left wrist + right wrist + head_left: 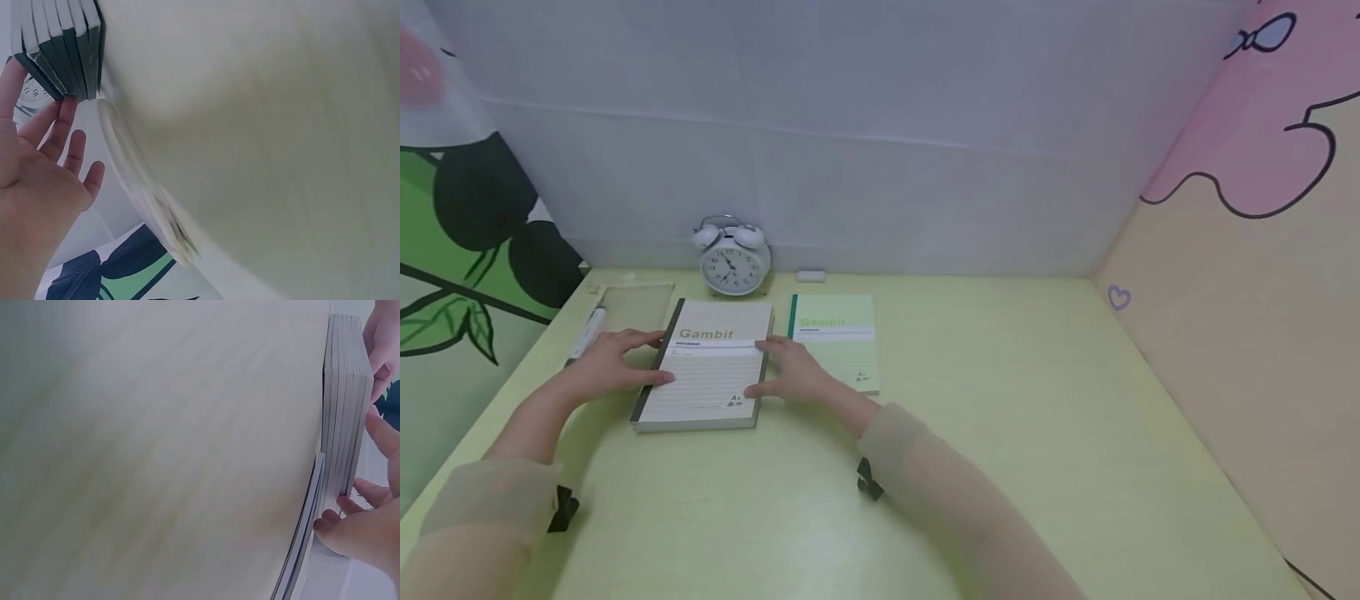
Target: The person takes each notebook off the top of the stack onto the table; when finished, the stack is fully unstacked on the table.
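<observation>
A stack of several white-covered notebooks, the top one marked "Gambit", lies on the table between both hands. My left hand touches its dark spine side, fingers spread; in the left wrist view, fingertips meet the spines, and the outer fingers are apart from them. My right hand rests against the opposite side, its thumb near the front corner and its fingers farther back. The right wrist view shows the page edges lined up. Just right of the stack lies a thin green notebook, partly behind my right hand.
A white twin-bell alarm clock stands behind the stack. To its right lies a small whitish block. A white marker lies left, beside a pale rectangular outline. Walls border the table at the back and sides.
</observation>
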Demonstrator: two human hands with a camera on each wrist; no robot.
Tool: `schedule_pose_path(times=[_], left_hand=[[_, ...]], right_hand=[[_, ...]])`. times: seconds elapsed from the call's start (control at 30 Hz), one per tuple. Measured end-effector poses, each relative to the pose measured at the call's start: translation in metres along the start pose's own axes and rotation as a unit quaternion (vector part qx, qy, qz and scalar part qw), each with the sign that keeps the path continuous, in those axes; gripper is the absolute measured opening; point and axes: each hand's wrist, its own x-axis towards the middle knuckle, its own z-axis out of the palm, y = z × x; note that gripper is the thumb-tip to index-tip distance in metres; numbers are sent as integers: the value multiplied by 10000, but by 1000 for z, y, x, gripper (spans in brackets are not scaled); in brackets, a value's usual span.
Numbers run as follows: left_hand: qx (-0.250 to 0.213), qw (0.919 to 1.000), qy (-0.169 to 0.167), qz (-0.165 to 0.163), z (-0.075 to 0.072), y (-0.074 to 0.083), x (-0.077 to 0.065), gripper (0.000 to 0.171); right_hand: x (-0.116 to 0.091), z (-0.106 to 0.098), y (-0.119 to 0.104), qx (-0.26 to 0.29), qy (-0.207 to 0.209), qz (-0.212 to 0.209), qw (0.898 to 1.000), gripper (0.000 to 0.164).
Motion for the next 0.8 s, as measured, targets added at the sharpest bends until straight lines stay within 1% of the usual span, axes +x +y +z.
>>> schedule_pose_path(times=[0.17, 0.27, 0.33, 0.43, 0.53, 0.6, 0.7, 0.8], left_hand=[[-62, 9998, 105, 167, -4, 4, 2, 101], [-54, 9994, 157, 293, -6, 8, 4, 97], [-71, 9994, 153, 305, -8, 12, 5, 95], [-116, 9996, 118, 248, -11, 21, 6, 97], [-152, 9997, 83, 174, -13, 32, 7, 98], [-148, 9997, 81, 194, -15, 39, 8, 95], [-143, 9993, 108, 330, -17, 50, 10, 88], [-141, 9986, 128, 492, -20, 62, 11, 84]], right_hand=[[-1, -3, 5, 328, 58, -66, 9994, 80], [-4, -9, 8, 650, 102, -148, 9977, 77], [-6, -14, 10, 803, 108, -213, 9965, 76], [-9, -22, 12, 1045, 113, -180, 9943, 74], [-12, -33, 15, 1422, 122, -119, 9897, 71], [-14, -40, 17, 1640, 143, -109, 9863, 71], [-16, -48, 22, 1826, 172, -113, 9830, 71], [-18, -55, 28, 1833, 243, -144, 9827, 72]])
